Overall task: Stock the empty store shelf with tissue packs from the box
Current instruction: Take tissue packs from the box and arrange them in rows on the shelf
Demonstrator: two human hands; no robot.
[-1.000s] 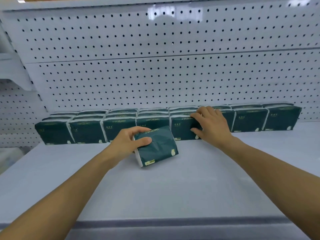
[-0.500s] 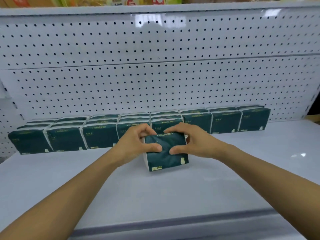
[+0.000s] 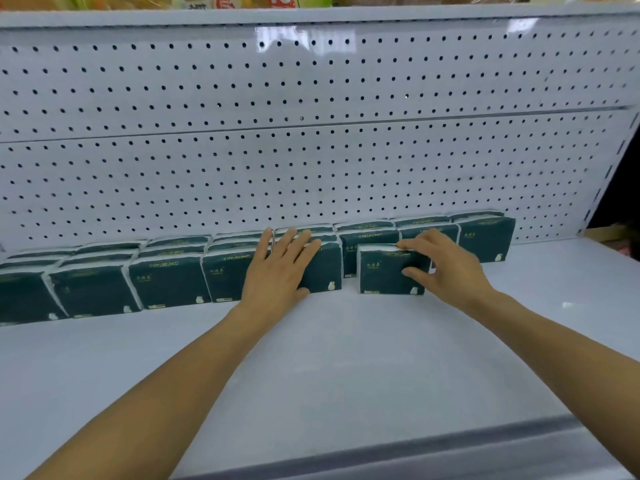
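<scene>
Right hand (image 3: pixel 446 268) pinches the soft, light green tissue pack (image 3: pixel 389 271) by its top edge; left hand (image 3: pixel 277 271) rests flat against the pack row (image 3: pixel 166 282).

Two bare forearms, left hand (image 3: pixel 277 268) and right hand (image 3: pixel 446 268) — no sleeves, rings or watch.

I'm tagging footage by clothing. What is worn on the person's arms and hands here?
Nothing shows: the left hand and right hand are bare, without gloves, rings or a watch, and both forearms are uncovered to the frame's edge, with no sleeve in view.
</scene>
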